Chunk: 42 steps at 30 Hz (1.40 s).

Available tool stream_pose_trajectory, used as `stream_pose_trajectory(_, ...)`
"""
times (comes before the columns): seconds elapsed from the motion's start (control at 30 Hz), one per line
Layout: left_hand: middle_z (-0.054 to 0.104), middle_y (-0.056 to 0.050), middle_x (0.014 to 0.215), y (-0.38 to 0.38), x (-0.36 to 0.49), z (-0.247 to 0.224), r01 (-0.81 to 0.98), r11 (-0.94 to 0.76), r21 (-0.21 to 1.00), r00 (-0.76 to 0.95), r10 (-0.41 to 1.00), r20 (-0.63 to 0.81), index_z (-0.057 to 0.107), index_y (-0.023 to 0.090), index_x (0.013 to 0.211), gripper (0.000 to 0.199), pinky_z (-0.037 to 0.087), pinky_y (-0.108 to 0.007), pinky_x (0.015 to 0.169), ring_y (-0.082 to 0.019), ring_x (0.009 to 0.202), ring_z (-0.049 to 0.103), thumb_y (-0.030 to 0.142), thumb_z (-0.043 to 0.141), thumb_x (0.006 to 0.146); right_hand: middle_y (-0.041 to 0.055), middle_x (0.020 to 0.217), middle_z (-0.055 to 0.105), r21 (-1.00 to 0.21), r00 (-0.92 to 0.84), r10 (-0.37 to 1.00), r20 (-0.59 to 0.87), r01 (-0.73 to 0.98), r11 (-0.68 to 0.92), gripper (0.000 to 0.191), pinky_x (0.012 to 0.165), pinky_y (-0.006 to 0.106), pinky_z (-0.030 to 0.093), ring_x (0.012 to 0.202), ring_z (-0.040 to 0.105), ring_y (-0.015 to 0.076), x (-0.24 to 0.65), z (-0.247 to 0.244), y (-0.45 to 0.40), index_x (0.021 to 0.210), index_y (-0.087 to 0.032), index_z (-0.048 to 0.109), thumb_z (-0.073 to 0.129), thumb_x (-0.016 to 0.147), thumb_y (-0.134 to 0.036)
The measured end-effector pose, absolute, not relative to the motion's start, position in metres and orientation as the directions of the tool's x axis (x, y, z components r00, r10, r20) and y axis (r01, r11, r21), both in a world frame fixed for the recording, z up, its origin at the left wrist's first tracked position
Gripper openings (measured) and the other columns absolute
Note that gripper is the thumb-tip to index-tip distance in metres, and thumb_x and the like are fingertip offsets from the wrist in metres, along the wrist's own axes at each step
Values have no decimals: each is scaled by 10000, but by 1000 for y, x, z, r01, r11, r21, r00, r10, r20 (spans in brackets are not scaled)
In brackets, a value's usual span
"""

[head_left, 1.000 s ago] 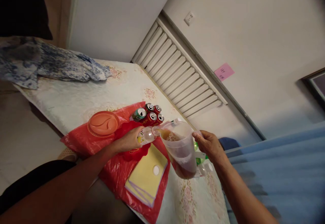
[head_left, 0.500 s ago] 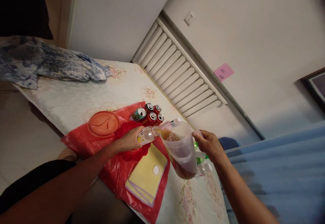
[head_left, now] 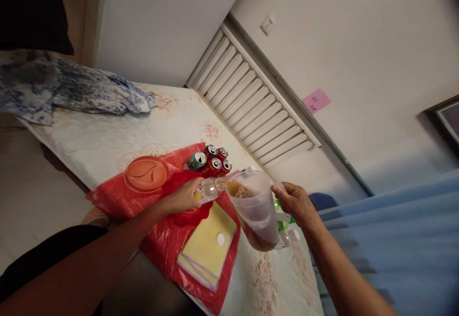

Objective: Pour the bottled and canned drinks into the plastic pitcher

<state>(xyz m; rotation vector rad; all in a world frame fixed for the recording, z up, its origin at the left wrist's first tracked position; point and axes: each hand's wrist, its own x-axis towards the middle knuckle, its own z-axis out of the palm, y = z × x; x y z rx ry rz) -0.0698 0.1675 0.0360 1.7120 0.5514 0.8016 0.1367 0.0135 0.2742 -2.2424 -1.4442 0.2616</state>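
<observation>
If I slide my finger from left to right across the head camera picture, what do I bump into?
Blue-and-white cloth → round orange container → left hand → clear bottle → pitcher → right hand → blue curtain.

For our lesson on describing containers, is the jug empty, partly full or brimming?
Partly full: brown liquid shows through the lower wall of the jug, with paler wall above.
</observation>
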Motion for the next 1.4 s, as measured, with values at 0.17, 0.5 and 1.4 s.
stream_pose_trajectory(0.17,696,-61,1103,168,-69,34,-33,-264,964,656,722,220,579,234,1109,507,517,-315,764,-276,990,659,321,743,637,-68,472,331,-458,434,897,83,816,-353,552,408,209,233,436,282,74,138,274,14,580,-198,470,597,768,-701)
stream_pose_trajectory(0.5,699,-66,1057,169,-69,34,-37,-294,955,653,717,246,589,219,1106,491,512,-324,731,-271,931,675,311,731,644,-69,473,334,-476,432,899,64,805,-353,557,412,209,233,439,281,73,135,275,14,580,-201,455,604,761,-706)
stream_pose_trajectory(1.4,700,-70,1089,169,-72,40,-22,-302,953,644,725,245,568,206,1098,513,535,-354,811,-283,988,680,252,703,604,-85,407,320,-923,517,854,57,354,-152,554,404,222,207,389,262,64,145,216,-12,494,-216,393,712,726,-605)
